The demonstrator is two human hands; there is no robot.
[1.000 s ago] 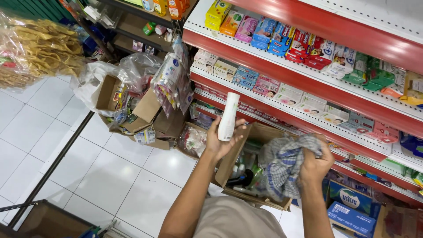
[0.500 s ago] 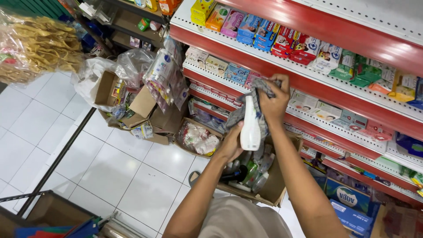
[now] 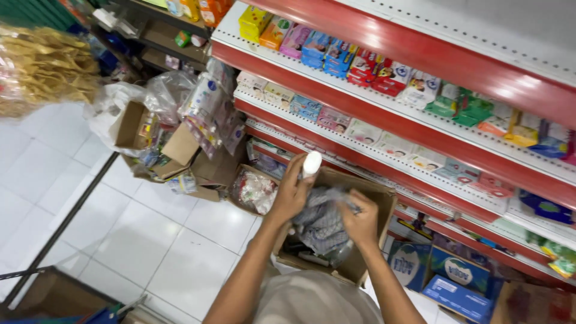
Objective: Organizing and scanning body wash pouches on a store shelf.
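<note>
My left hand (image 3: 292, 193) sits at the centre of the frame, fingers curled tight around a small white plastic bottle (image 3: 311, 163) whose rounded end pokes up above my knuckles. My right hand (image 3: 362, 217) is just right of it, closed in a loose fist on a grey checked cloth (image 3: 323, 221); the cloth bunches between both hands and touches the left one too. Both hands hang over an open brown cardboard box (image 3: 360, 186) standing on the white tiled floor (image 3: 150, 240), and the cloth hides most of what lies inside it; I cannot tell what the dark things beneath it are.

Just left of that box a second open carton holds a crumpled clear bag with red and white contents (image 3: 255, 191). Further to the upper left, flattened and open cardboard boxes (image 3: 180, 150) lie heaped with clear plastic bags (image 3: 207, 108). Across the upper right runs a red and white shop shelf (image 3: 384, 129) lined with small coloured packets (image 3: 336, 54). Blue cartons (image 3: 459, 282) stand at the lower right. A bag of yellowish dried snacks (image 3: 42, 69) hangs blurred at the upper left edge.
</note>
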